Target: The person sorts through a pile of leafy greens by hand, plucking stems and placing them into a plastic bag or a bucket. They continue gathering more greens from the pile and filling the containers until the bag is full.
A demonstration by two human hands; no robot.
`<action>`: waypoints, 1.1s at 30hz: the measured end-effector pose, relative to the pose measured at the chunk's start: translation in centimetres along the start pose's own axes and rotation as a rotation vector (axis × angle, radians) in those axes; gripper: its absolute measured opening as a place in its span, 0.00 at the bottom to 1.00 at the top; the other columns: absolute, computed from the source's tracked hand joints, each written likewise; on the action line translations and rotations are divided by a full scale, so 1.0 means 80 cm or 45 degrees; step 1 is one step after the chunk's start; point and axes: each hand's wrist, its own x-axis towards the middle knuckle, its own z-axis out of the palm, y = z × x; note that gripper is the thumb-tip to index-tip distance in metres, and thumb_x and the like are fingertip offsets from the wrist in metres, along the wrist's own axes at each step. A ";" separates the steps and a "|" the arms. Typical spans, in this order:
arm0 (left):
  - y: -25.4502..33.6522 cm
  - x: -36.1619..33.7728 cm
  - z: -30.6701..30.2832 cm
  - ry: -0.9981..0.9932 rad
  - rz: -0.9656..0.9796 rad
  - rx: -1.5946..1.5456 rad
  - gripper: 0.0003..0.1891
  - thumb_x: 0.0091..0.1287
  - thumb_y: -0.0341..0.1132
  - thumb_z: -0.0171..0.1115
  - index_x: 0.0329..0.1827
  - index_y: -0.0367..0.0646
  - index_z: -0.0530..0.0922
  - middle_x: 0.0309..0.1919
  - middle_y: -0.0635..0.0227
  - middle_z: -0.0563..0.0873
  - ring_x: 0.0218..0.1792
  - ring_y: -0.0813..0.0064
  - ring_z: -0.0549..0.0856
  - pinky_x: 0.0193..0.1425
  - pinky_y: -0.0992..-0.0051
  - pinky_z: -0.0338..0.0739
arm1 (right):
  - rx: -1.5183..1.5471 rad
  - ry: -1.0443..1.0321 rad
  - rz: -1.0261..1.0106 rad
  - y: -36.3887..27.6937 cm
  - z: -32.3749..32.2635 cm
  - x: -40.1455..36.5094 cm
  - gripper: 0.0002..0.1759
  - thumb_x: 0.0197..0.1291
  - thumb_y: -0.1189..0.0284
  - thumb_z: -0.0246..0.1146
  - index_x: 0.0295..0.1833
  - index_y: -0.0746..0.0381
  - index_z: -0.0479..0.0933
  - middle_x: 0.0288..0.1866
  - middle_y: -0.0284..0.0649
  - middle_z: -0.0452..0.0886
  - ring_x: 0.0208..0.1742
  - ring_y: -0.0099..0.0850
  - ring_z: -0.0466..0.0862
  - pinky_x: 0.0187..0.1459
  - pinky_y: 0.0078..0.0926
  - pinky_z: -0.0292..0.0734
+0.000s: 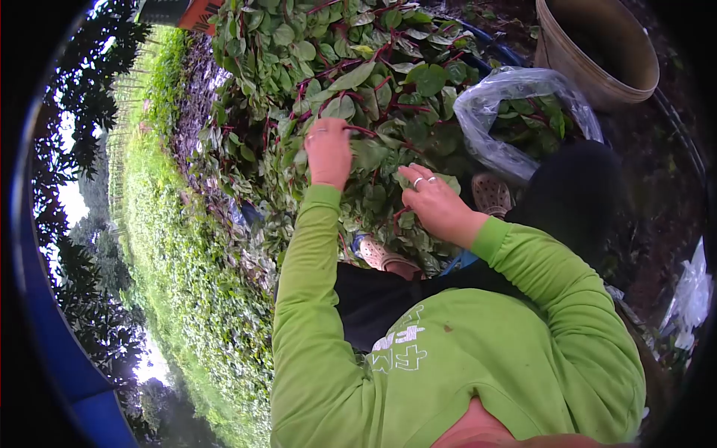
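— Head view: here's the left hand [328,155] at the pile of leafy stems [347,76], fingers blurred, a red stem [361,131] right beside them!
— Clamped on it?
— Cannot tell from here.
— And the right hand [436,203]?
— Nearer the body, fingers bent among the leaves; can't call that grip either. Beside the pile, the clear plastic bag [478,127] gapes, leaves inside, bucket [571,71] just beyond!

Dark ground [653,175] under leafy heap [351,67] and bucket [569,71]
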 end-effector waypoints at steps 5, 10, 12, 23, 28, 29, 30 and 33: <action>-0.024 0.022 -0.064 0.162 -0.144 -0.350 0.09 0.74 0.27 0.60 0.55 0.43 0.80 0.46 0.55 0.85 0.47 0.48 0.84 0.53 0.55 0.79 | 0.105 0.023 -0.023 -0.019 -0.025 0.006 0.07 0.58 0.80 0.64 0.42 0.63 0.79 0.74 0.55 0.72 0.78 0.57 0.69 0.74 0.52 0.70; -0.017 -0.005 -0.073 0.150 -0.165 -0.437 0.13 0.74 0.24 0.60 0.58 0.41 0.85 0.48 0.58 0.88 0.48 0.61 0.87 0.58 0.68 0.79 | 0.107 0.254 -0.141 -0.014 -0.042 0.019 0.05 0.58 0.79 0.65 0.40 0.63 0.78 0.75 0.53 0.72 0.78 0.56 0.69 0.75 0.51 0.69; -0.011 -0.027 -0.060 0.084 -0.296 -0.630 0.13 0.74 0.24 0.60 0.58 0.40 0.85 0.45 0.58 0.87 0.46 0.62 0.87 0.55 0.69 0.79 | 0.049 0.320 -0.164 -0.011 -0.058 0.027 0.04 0.58 0.79 0.65 0.39 0.63 0.78 0.76 0.52 0.72 0.80 0.55 0.68 0.75 0.50 0.68; 0.007 -0.117 -0.042 -0.307 -0.656 -1.504 0.12 0.75 0.24 0.63 0.58 0.36 0.84 0.49 0.72 0.89 0.51 0.81 0.84 0.63 0.78 0.75 | -0.230 0.140 -0.085 0.029 -0.092 0.042 0.01 0.60 0.75 0.62 0.36 0.58 0.79 0.62 0.40 0.81 0.68 0.42 0.77 0.59 0.41 0.70; 0.041 -0.107 -0.047 -0.291 -0.475 -1.353 0.16 0.72 0.27 0.65 0.61 0.39 0.84 0.49 0.68 0.89 0.53 0.72 0.86 0.65 0.74 0.75 | -0.164 0.092 -0.137 0.029 -0.066 0.038 0.02 0.59 0.74 0.62 0.37 0.57 0.80 0.43 0.38 0.81 0.52 0.39 0.81 0.53 0.41 0.72; 0.051 -0.100 -0.039 -0.251 -0.310 -1.181 0.17 0.70 0.27 0.65 0.62 0.41 0.84 0.48 0.66 0.90 0.53 0.68 0.86 0.65 0.73 0.76 | -0.147 0.081 -0.153 0.028 -0.062 0.037 0.02 0.59 0.74 0.61 0.37 0.57 0.79 0.42 0.38 0.80 0.51 0.40 0.80 0.53 0.40 0.72; 0.061 -0.095 -0.033 -0.210 -0.148 -1.004 0.19 0.69 0.28 0.66 0.63 0.42 0.84 0.47 0.65 0.90 0.53 0.65 0.87 0.64 0.72 0.77 | -0.132 0.071 -0.171 0.029 -0.057 0.036 0.02 0.59 0.75 0.61 0.37 0.57 0.79 0.41 0.38 0.80 0.50 0.40 0.80 0.52 0.40 0.71; 0.087 -0.091 -0.025 -0.344 0.159 -0.591 0.21 0.67 0.27 0.65 0.63 0.47 0.84 0.46 0.63 0.90 0.51 0.58 0.87 0.59 0.65 0.81 | -0.107 0.031 -0.200 0.026 -0.038 0.031 0.01 0.59 0.74 0.61 0.36 0.57 0.78 0.39 0.38 0.79 0.48 0.41 0.80 0.51 0.40 0.71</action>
